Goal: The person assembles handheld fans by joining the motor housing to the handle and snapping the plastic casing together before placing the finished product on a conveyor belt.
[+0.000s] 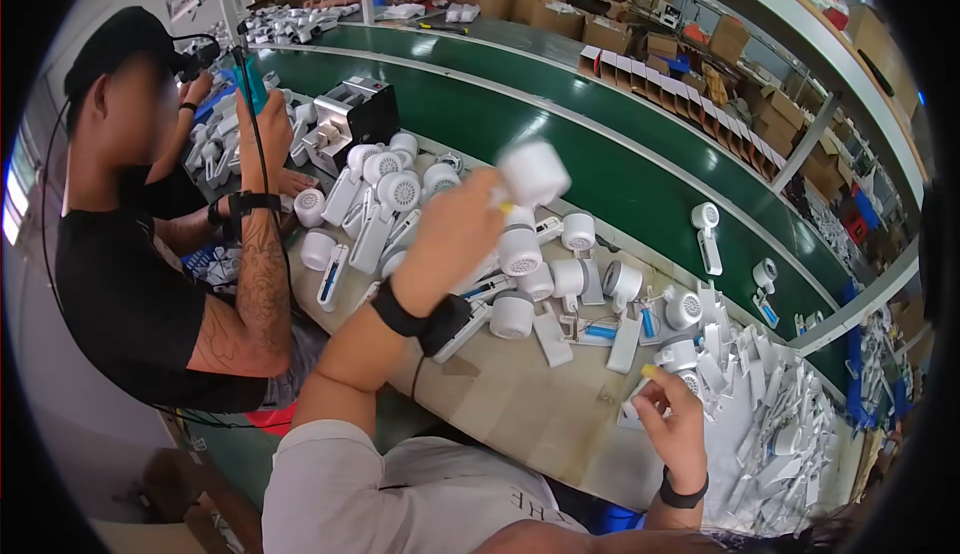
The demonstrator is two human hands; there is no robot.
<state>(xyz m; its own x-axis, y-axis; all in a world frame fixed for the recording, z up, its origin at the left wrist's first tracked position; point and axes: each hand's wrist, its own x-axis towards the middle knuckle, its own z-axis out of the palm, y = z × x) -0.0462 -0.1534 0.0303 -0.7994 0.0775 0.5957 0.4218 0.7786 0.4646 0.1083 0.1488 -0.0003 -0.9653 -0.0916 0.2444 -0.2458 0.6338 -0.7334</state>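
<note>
My left hand [450, 239], blurred by motion, is raised over the middle of the workbench. It is closed on a white handheld fan [535, 172], whose round head shows beyond the fingers; the rest is hidden. Yellow shows at a fingertip. Lower right, my right hand [677, 434] hovers by the bench with thumb and forefinger apart, a yellow cover on one fingertip. Just beyond it lie a white fan part [632, 412] and opened fans with blue cylinders [600, 331] in their handles. Several fans with round grilles [399, 191] are heaped beyond my left hand.
White plastic handle pieces [775, 424] pile up at the right. A green conveyor belt [620, 194] runs behind the bench, carrying some fans [706, 234]. A black and metal machine [355, 119] stands far left. A co-worker [150, 254] sits close on my left. Cardboard boxes [555, 19] stand beyond.
</note>
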